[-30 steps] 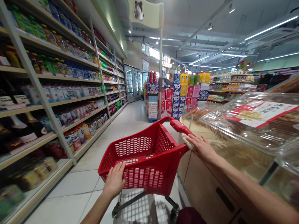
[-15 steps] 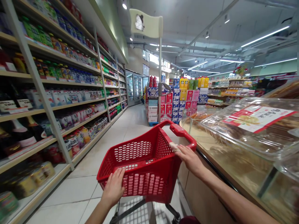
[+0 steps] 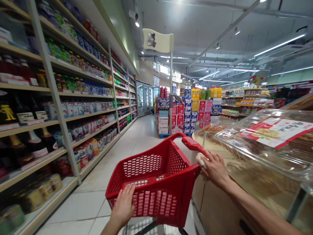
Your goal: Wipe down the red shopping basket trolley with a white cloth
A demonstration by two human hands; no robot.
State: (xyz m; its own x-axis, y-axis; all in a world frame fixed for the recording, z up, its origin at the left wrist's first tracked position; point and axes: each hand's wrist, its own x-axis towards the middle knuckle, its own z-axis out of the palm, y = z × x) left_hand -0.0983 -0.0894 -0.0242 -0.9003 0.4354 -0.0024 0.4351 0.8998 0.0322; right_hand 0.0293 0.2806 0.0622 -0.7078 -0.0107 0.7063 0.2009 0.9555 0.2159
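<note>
A red plastic shopping cart (image 3: 156, 199) with perforated basket walls stands in front of me, side-on, with nothing in its basket. My left hand (image 3: 123, 202) lies against the near side, fingers stretched out flat and their tips at the rim. Over at the right end, my right hand (image 3: 215, 166) is closed on a crumpled white cloth (image 3: 201, 159) and presses it against the corner of the cart's red handle (image 3: 192, 143). The palm and part of the cloth are hidden behind the fingers.
Drink shelves (image 3: 80, 114) line the left wall. A glass-sided counter with clear plastic food boxes (image 3: 266, 137) runs close along my right. Ahead, stacked drink cartons (image 3: 177, 119) stand by a signpost (image 3: 171, 81); glass-door fridges (image 3: 144, 94) are behind. Pale floor tiles (image 3: 144, 125) fill the aisle.
My right hand has slid the cloth right and toward me along the handle to its corner. My left hand stays on the cart's side. The view has tilted up and shifted left.
</note>
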